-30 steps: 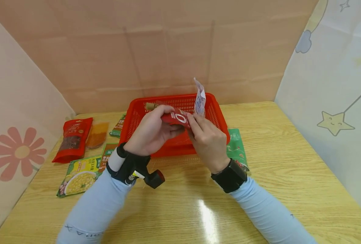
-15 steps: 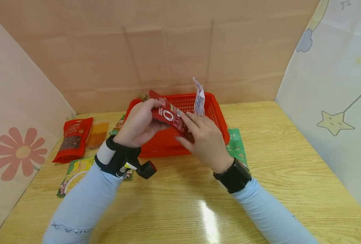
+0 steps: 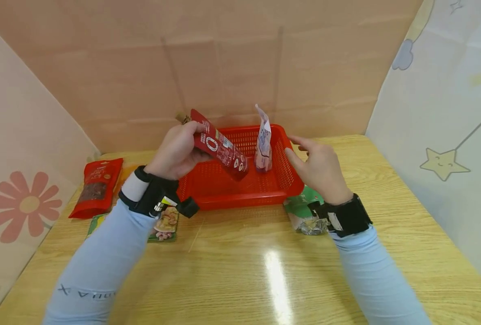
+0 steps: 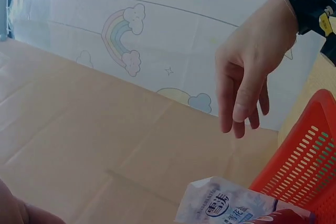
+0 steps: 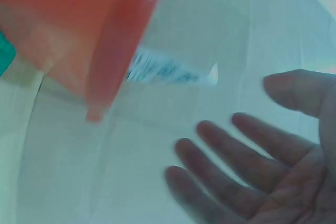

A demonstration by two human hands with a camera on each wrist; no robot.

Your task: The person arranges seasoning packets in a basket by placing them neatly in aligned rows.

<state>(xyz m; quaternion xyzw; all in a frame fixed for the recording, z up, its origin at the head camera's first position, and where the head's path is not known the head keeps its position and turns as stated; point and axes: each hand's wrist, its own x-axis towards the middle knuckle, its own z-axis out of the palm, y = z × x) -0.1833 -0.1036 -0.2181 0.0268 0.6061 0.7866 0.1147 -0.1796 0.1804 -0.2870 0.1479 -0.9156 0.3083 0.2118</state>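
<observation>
My left hand (image 3: 176,151) grips a dark red printed food pouch (image 3: 223,151) by its upper left end. The pouch slants down to the right, its lower end over the inside of the red plastic basket (image 3: 234,201). A white and purple pouch (image 3: 264,142) stands upright inside that basket, towards the right. My right hand (image 3: 322,167) is just off the basket's right rim, holding nothing. Its fingers and thumb are spread apart in the right wrist view. A small tan piece (image 3: 182,118) shows behind my left hand, mostly hidden.
At the left of the wooden table (image 3: 232,271) lies a red pouch with a clear window (image 3: 96,187). Several other packets sit beside it, partly covered by my left arm. A green pouch (image 3: 303,210) lies against the basket's right front corner, partly beneath my right wrist.
My right hand has let go of the dark red pouch and moved right, past the basket's rim. My left hand has moved left and up with the pouch, uncovering more of it.
</observation>
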